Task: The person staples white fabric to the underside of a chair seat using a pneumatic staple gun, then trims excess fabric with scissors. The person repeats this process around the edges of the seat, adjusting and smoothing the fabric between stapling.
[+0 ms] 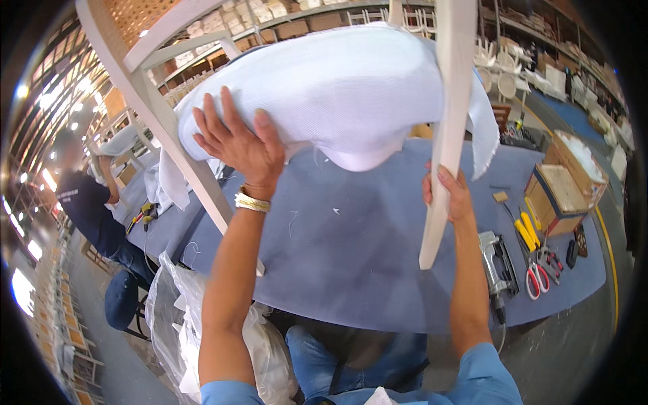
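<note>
"How are you gripping things?"

"My right grip (451, 194) is wrapped round a pale wooden chair leg (453, 101), seemingly to steady it; my left grip (246, 152) is spread wide, palm against the light blue fabric (324, 74), perhaps to smooth it."

"And where does that fabric sit?"

"Under my left grip, stretching across to the leg above my right; the table (317, 223) lies below both; the staple gun (490, 266) and red-handled scissors (537, 270) rest rightward of my right grip, presumably for easy reach."

Seat cover (337, 81) — matt, textured cloth
</note>
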Tool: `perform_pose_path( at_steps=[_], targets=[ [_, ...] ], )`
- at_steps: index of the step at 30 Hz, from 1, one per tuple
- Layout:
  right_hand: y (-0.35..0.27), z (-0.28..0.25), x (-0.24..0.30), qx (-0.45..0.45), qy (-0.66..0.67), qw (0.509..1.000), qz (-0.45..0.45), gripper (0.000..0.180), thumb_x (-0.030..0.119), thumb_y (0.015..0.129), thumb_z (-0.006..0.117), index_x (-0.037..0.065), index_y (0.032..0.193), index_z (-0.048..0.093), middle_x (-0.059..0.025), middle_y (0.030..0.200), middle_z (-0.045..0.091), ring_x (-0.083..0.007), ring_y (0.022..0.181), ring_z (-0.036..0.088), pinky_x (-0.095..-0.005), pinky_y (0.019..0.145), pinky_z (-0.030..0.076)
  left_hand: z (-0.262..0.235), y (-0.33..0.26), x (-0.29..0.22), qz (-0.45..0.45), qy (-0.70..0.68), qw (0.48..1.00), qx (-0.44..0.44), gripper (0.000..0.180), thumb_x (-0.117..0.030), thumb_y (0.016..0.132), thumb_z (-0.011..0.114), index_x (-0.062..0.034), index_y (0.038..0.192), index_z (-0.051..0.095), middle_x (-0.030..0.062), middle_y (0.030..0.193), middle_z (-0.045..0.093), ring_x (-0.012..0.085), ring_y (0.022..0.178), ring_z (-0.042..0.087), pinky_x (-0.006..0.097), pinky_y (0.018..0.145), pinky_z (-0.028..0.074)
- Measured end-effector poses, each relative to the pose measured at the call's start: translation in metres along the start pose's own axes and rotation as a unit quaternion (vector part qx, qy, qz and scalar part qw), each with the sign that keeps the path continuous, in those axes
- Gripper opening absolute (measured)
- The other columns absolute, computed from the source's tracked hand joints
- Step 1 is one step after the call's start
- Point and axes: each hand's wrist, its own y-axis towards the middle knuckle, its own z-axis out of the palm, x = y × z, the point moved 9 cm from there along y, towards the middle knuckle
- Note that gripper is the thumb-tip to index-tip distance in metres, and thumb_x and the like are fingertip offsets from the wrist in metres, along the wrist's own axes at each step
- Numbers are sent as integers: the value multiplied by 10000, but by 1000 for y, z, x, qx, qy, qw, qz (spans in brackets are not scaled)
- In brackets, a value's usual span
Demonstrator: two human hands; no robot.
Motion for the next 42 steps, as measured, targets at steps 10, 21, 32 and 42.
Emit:
perform_pose_path(
  at_steps=[10,21,32,42],
  targets=[
    [-92,155,-43,-88,-148,969,177,525,347,852,821,56,1252,643,-82,1026,726,-210,910,681,-347,799,550,94,-7,117,-146,-311,925,163,638,-465,1097,282,-38,1568,343,159,1612,361,331,1529,254,428,1259,161],
    [-38,340,-111,-37,-148,985,-77,681,159,819,764,-37,1332,362,-290,1184,603,-478,1081,621,-502,897,516,-38,20,144,-326,-317,853,256,381,-303,1075,508,4,1212,686,91,1123,724,141,959,686,292,792,552],
    [-47,325,-93,20,-209,951,-229,688,194,849,756,-15,1400,402,-251,1246,620,-437,1132,622,-469,951,497,-116,-8,19,-343,-316,844,265,402,-345,1044,610,40,1074,724,18,769,667,71,693,543,248,639,467],
    [-70,303,-71,30,-165,972,-162,581,221,850,770,57,1362,551,-174,1301,613,-340,1235,579,-417,1031,464,-131,-47,-5,-235,-326,855,328,318,-278,1000,678,35,1028,723,127,730,685,114,654,598,302,611,490]
  ],
)
